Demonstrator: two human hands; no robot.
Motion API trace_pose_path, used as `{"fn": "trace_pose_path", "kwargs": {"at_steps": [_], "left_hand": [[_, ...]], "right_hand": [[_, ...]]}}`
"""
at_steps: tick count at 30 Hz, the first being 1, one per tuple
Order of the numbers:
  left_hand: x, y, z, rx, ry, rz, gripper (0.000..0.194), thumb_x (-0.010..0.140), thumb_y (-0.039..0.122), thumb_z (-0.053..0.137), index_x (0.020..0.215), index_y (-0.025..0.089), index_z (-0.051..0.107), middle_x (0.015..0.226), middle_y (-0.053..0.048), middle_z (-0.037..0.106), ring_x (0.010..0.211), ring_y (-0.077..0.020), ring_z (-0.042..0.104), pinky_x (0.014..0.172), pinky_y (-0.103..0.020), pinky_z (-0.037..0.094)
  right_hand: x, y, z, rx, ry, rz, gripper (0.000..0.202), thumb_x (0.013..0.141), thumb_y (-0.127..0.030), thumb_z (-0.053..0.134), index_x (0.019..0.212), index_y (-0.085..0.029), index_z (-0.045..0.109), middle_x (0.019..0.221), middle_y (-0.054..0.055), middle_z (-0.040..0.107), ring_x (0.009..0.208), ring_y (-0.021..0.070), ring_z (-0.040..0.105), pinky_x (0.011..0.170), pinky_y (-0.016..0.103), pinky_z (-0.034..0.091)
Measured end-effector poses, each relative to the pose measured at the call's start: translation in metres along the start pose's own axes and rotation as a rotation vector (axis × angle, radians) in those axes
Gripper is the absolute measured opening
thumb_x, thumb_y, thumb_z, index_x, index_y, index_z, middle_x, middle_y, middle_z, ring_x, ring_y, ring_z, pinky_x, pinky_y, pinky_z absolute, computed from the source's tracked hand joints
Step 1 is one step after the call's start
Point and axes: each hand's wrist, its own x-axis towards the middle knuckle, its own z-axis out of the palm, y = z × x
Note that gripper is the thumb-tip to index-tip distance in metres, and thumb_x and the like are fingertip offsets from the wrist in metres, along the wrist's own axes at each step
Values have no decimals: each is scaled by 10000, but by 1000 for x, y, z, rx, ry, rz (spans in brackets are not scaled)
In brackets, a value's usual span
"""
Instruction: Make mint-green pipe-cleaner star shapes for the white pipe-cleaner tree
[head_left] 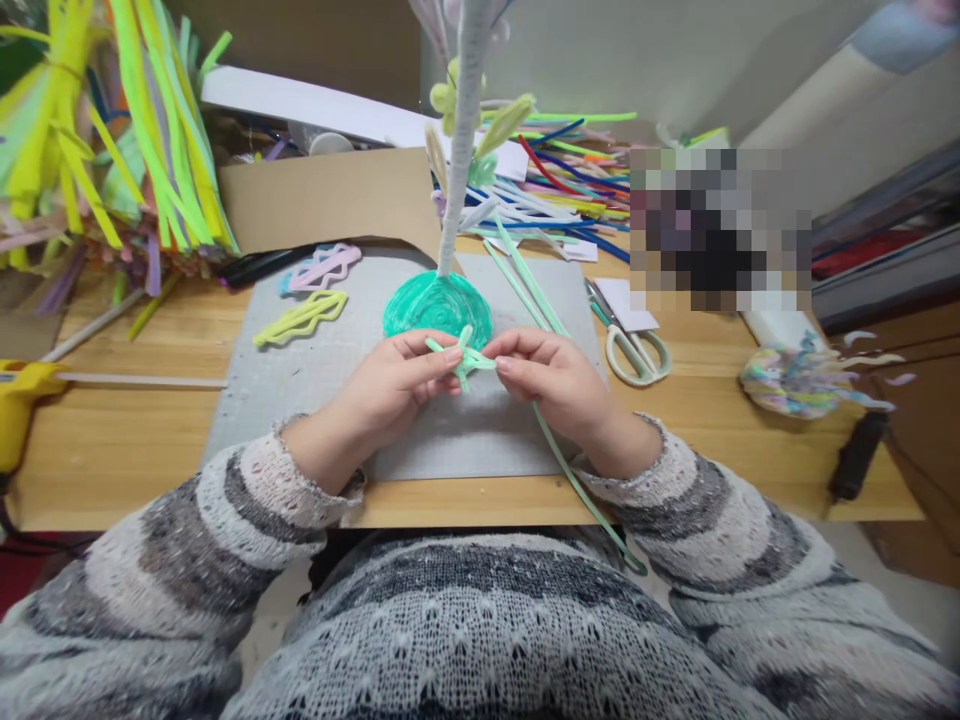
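Between my hands is a small mint-green shape of bent pipe cleaner [466, 360], star-like with several short points. My left hand [397, 380] pinches its left side between thumb and fingers. On the right, my right hand [551, 385] pinches the other side with thumb and forefinger. A long green strand [570, 470] hangs from below my right hand over the table's front edge. Just behind the hands stands a white wrapped stem [456, 190] on a round green coiled base [437, 308]. More pale green pipe cleaners [525, 285] lie on the mat behind my right hand.
Zigzag pipe-cleaner pieces [304, 318] rest on the grey mat [247, 400]. Scissors [636, 352] lie to the right. A yellow glue gun [22, 400] is far left, below bundled pipe cleaners [150, 130]. More strands [555, 180] lie behind. A black-handled tool [859, 455] is at right.
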Motion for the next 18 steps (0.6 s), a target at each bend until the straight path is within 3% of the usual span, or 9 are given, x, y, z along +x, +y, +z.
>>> {"fn": "trace_pose_path", "kwargs": {"at_steps": [5,13,18], "left_hand": [[-2,-1,2,-97,-26,-9,235,631,230,839,747,146,653,641,24,656,579,-85,621,608,-199,524],[-4,-5,4,-28,-35,34,277,617,200,845,780,155,626,733,25,686,670,-102,658,734,-261,546],[-2,-15,1,168,68,157,295,617,242,844,815,167,639,707,24,693,614,-92,624,621,-222,478]], "right_hand": [[-2,12,17,25,131,-137,204,712,-294,789,803,-202,632,742,-36,639,645,82,552,620,232,454],[-2,21,21,58,263,-144,208,700,-359,796,749,-219,651,653,-47,603,641,101,563,626,257,486],[-4,24,25,33,292,-135,246,709,-403,777,713,-215,618,634,-44,590,617,107,550,600,262,480]]}}
